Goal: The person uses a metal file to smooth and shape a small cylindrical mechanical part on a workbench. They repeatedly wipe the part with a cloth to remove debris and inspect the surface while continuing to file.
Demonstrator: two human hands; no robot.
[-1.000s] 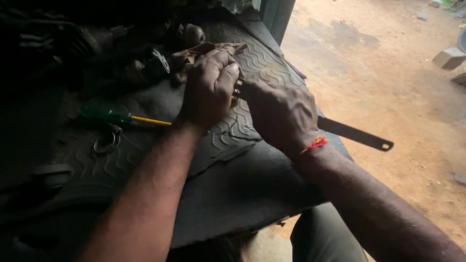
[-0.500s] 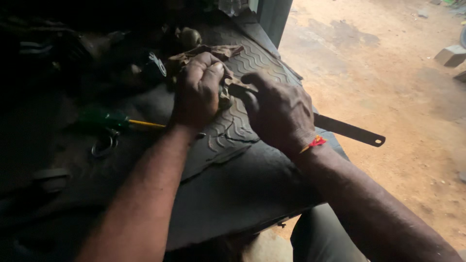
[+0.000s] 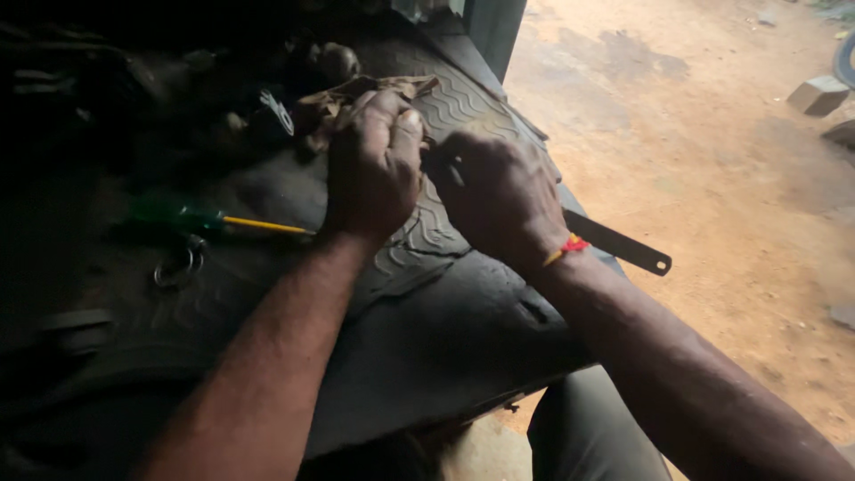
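Mat: dark ribbed rubber mat [image 3: 445, 240] covers the table.
Left hand: left hand [image 3: 374, 165] is clenched over a small item at the mat's far end; the item is hidden.
Right hand: right hand [image 3: 499, 196], just beside it, is curled; contents unclear.
Blade: flat metal strip [image 3: 619, 242] overhangs the mat's right edge.
Screwdriver: green-handled screwdriver [image 3: 214, 221] lies left of the mat.

Single head-worn view, looking steeply down, close over dark bench [image 3: 427, 356]

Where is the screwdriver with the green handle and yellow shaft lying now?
In the head view, the green-handled screwdriver lies on the dark ribbed rubber mat, left of the left hand, beside a metal ring.
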